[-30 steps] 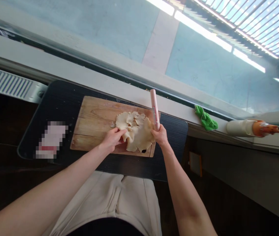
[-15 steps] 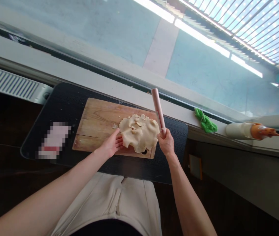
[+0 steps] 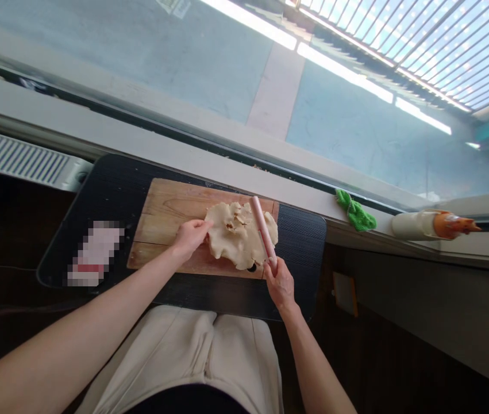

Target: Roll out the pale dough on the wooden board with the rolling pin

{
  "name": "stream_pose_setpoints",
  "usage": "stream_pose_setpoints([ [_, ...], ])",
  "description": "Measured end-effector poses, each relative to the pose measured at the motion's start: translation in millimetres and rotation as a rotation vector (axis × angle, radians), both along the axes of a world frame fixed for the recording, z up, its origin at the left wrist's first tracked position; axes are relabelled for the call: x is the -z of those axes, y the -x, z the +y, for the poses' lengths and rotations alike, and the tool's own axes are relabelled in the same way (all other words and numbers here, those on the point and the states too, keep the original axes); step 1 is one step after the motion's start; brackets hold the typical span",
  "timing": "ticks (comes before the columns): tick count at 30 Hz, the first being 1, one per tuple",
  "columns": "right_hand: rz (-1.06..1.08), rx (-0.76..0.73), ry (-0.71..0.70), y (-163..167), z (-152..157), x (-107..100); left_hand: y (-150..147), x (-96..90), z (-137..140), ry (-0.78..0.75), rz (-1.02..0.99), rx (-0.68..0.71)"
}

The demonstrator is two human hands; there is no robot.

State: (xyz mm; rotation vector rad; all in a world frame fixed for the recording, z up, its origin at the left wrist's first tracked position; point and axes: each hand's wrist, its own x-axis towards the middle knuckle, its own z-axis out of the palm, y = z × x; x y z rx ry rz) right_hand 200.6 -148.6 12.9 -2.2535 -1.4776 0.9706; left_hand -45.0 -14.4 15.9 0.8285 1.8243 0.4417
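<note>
A sheet of pale dough [image 3: 235, 238] with a ragged, torn edge and a crumpled, cracked patch near its far side lies on the right half of a wooden cutting board [image 3: 162, 224]. My right hand [image 3: 280, 283] is closed round the near end of a pink rolling pin [image 3: 262, 230]. The pin slants across the right part of the dough, over it or touching it. At the left edge of the dough, my left hand [image 3: 192, 236] pinches the rim between thumb and fingers. Part of the dough is hidden under the pin.
The board rests on a black table [image 3: 227, 296] against a windowsill [image 3: 141, 146]. A blurred-out pale item [image 3: 97, 250] lies at the table's left. On the sill are a green cloth [image 3: 355, 211] and a white bottle [image 3: 412, 225] with an orange top. A radiator [image 3: 20, 158] stands left.
The rolling pin has come down and leftward from beside the board onto or over the dough's right part. My left hand has gone from spread fingers beside the dough to pinching its edge.
</note>
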Motion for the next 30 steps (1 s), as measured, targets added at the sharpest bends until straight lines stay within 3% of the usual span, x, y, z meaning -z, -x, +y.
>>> stream_pose_setpoints([
  [3, -0.102, -0.13, 0.108, 0, -14, 1, 2, 3.3, -10, 0.071, -0.043, 0.034],
  [7, -0.191, -0.235, 0.263, -1, -20, -3, 3, 10.2, -16, 0.064, 0.01, -0.031],
  [9, -0.187, -0.272, 0.246, -3, -18, -11, 7, 10.1, -15, 0.057, 0.038, -0.058],
  [12, -0.155, -0.305, 0.196, -7, -16, -21, 11, 5.3, -16, 0.151, 0.007, 0.02],
  [15, -0.19, -0.297, 0.278, -6, -13, -26, 6, 2.6, -23, 0.25, -0.045, 0.122],
  [18, -0.199, -0.309, 0.314, -10, -11, -37, -4, 6.7, -30, 0.195, -0.043, 0.107],
  [21, -0.142, -0.327, 0.239, -21, -9, -65, -9, 13.5, -33, 0.121, -0.027, 0.027],
  [25, -0.136, -0.381, 0.165, -37, -1, -118, -8, 16.0, -34, 0.094, -0.047, -0.094],
  [30, -0.348, -0.635, 0.154, -31, 43, -179, -4, 11.6, -37, 0.116, -0.117, -0.109],
])
